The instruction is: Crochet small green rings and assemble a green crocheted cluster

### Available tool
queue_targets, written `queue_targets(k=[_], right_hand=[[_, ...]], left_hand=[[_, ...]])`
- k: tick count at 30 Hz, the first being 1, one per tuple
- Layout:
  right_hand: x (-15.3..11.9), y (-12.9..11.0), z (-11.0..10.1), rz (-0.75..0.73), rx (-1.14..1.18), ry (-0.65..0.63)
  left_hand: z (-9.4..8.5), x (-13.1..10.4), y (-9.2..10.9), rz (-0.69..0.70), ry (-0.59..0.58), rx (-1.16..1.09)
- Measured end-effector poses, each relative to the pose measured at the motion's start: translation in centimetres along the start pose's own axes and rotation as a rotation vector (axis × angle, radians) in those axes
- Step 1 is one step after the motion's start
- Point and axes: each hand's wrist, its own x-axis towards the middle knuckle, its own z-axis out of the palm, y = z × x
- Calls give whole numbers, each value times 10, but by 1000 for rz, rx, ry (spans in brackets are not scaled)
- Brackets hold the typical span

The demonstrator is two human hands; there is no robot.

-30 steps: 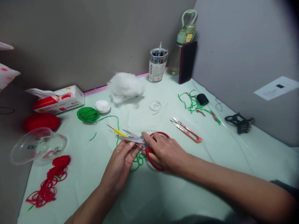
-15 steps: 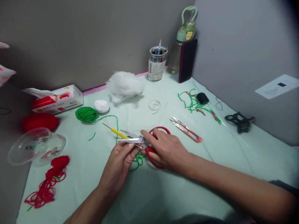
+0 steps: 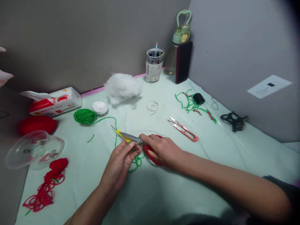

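Observation:
My right hand (image 3: 161, 148) grips the red handles of the scissors (image 3: 150, 153), whose blades are together and point left over my left fingers. My left hand (image 3: 122, 157) pinches a yellow-handled hook (image 3: 124, 136) with its thin metal tip up to the left. Something small is between the left fingertips, too hidden to make out. Loops of green yarn (image 3: 137, 162) lie under and beside the left fingertips. A green strand runs from there to the green yarn ball (image 3: 84, 116), next to a white yarn ball (image 3: 100, 108).
Red yarn (image 3: 44, 193) and clear plastic bowls (image 3: 52, 148) lie at the left, near a tissue pack (image 3: 56, 101). White stuffing (image 3: 123, 87), a pen cup (image 3: 154, 67) and a phone (image 3: 184, 62) stand behind. Thread snips (image 3: 184, 129), yarn scraps (image 3: 194, 104) and a black claw clip (image 3: 234, 120) are right.
The scissor blades have closed, and my right hand's fingers have come together on the handles. The view has shifted slightly.

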Motion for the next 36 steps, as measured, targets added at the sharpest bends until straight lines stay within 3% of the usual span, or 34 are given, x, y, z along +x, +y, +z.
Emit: queue_targets(k=[7,11,14,18,22,27,32,36], right_hand=[[6,5,-21,107,681,145],[8,8,-23,105,853,154],[6,10,-22,104,760,211],[2,15,-32,136,440,290],[5,23,-49,71,157,271],[29,18,-69,-45,-70,238],[60,-5,-83,-75,-65,264],[85,-24,-87,-139,-12,170]], left_hand=[[1,-2,1,-24,-62,-64],[1,-6,3,-38,-124,-44],[1,-9,7,-36,-129,-18],[2,-14,14,-19,-139,10],[2,-18,20,15,-190,-22],[-1,-21,27,28,-256,-69],[-3,-23,31,20,-282,-98],[-1,-26,31,39,-299,-110]])
